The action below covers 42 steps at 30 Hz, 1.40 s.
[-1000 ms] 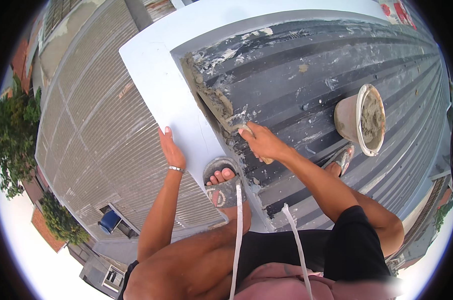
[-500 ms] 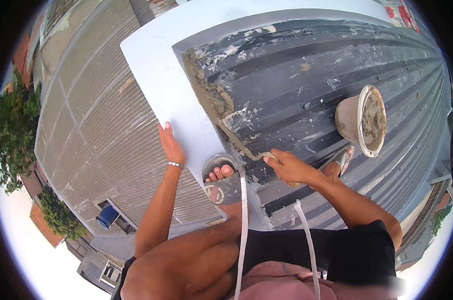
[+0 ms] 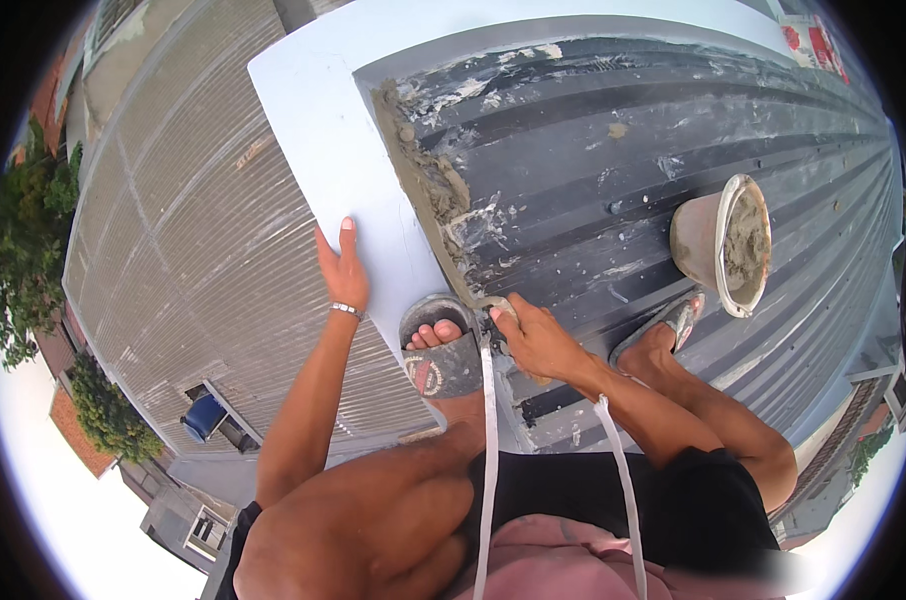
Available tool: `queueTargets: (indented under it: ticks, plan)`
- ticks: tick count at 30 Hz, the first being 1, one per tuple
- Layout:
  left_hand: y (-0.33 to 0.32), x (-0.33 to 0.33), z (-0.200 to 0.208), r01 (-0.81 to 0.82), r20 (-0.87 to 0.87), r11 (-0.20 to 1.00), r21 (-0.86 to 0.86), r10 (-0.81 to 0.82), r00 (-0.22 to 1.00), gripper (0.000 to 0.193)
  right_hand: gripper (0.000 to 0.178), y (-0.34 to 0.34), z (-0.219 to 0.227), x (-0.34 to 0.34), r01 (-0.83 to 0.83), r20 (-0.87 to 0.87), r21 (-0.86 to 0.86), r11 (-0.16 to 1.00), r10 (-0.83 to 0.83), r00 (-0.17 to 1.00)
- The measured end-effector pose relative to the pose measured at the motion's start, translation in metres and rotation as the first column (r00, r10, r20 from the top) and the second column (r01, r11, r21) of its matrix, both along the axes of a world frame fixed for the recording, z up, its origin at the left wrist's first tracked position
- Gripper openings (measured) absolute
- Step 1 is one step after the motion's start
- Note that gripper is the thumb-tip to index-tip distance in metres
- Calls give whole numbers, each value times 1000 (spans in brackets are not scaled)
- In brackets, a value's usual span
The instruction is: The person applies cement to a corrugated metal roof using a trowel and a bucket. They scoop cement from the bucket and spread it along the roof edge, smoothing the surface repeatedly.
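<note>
My right hand (image 3: 535, 338) is closed round the handle of a trowel (image 3: 461, 288). The trowel's mortar-smeared blade lies along the joint where the white parapet (image 3: 318, 130) meets the dark corrugated roof. Above the blade, a rough band of wet grey mortar (image 3: 428, 180) fills that joint up to the far corner. My left hand (image 3: 345, 270) rests open on the parapet's outer edge, fingers stretched and holding nothing. My left foot in a dark sandal (image 3: 441, 360) stands on the parapet between my hands.
A bucket of mortar (image 3: 695, 240) stands tilted in view on the corrugated roof (image 3: 573, 180) to the right. My other sandalled foot (image 3: 673, 330) is near it. Left of the parapet lies a lower ribbed roof (image 3: 193, 220). Two white cords (image 3: 489, 450) hang down before me.
My right hand has moved left with the trowel, whose blade now sits closer against the parapet's inner face. My left hand has shifted slightly up along the parapet's edge.
</note>
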<state>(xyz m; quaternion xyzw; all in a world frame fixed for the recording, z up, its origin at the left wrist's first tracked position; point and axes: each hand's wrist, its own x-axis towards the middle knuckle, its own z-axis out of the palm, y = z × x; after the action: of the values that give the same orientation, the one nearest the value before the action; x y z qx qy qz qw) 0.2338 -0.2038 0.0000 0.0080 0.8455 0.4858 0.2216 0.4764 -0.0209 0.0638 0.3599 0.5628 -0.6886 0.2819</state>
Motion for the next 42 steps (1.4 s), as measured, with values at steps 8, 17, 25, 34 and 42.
queueTargets:
  ticks: [8,17,25,34,42]
  plan:
    - [1,-3,1,-5,-59,995,-97,0,998,62,44,22,17,43,-85,63,8,996,85,994]
    - [3,-1,8,1,-5,1000,-29,-1,1000,69,39,24,4,-36,-41,-17,77,996,43,999]
    - [2,-5,6,40,-10,993,-111,-41,999,77,50,94,61,47,-466,165,35,884,454,875]
    - [43,-27,39,169,-141,927,-335,-227,964,106,49,225,169,135,-370,562,600,709,-44,826]
    - [57,-28,15,118,-346,806,-580,-375,860,94,46,238,168,173,-480,613,584,655,33,790]
